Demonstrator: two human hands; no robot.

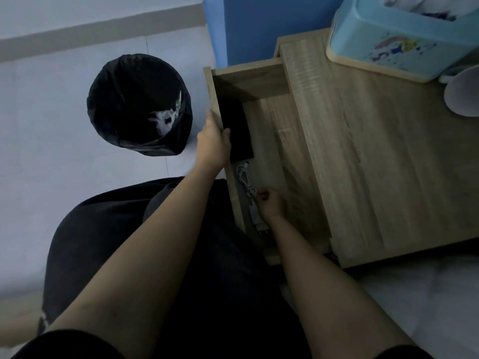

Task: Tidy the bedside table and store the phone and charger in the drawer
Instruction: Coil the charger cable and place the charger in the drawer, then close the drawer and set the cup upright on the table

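Observation:
The wooden bedside table has its drawer pulled open to the left. A black phone lies flat inside, against the drawer front. Below it lies a white charger with its bundled cable. My left hand grips the top edge of the drawer front, thumb inside next to the phone. My right hand is inside the drawer, fingers curled at the cable; whether it pinches the cable I cannot tell.
A bin with a black liner stands on the pale floor left of the drawer, with white scraps in it. On the tabletop sit a light blue plastic box and a white round object at the right edge. A blue wall stands behind.

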